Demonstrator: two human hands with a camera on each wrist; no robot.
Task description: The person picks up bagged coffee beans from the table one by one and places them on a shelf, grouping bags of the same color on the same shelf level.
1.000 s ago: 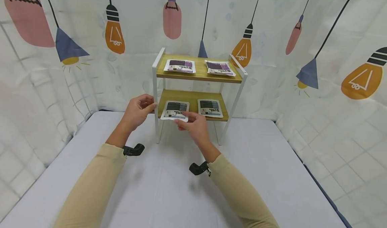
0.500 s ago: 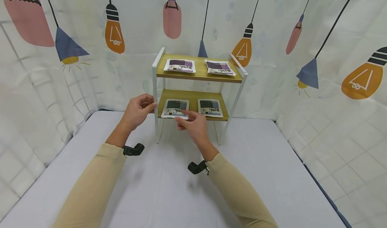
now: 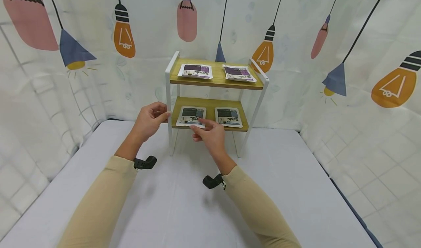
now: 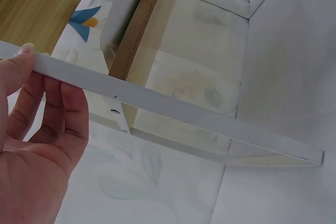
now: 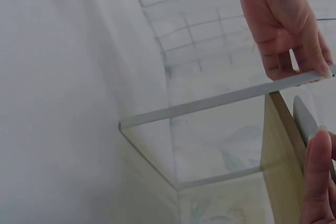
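Observation:
A two-tier rack (image 3: 210,103) with wooden boards and white metal posts stands on the table. My left hand (image 3: 151,118) grips its front left post (image 4: 173,108), thumb on one side and fingers on the other. On the lower board, at the left, lies a flat white-edged pouch (image 3: 190,113) with a dark green label. My right hand (image 3: 212,134) pinches the front right corner of this pouch between thumb and fingers. Seen from the right wrist, the pouch (image 5: 304,119) is edge-on, close over the board. A matching pouch (image 3: 229,117) lies to its right.
Two stacks of purple-labelled pouches sit on the upper board, one left (image 3: 196,71) and one right (image 3: 239,74). A white cloth covers the table (image 3: 164,204). Behind the rack and at both sides hangs a curtain (image 3: 148,72) printed with lamps.
The left pouch has slid slightly back onto the lower board, and its front edge now sits farther in. My right hand has moved a little forward with it; my left hand stays put.

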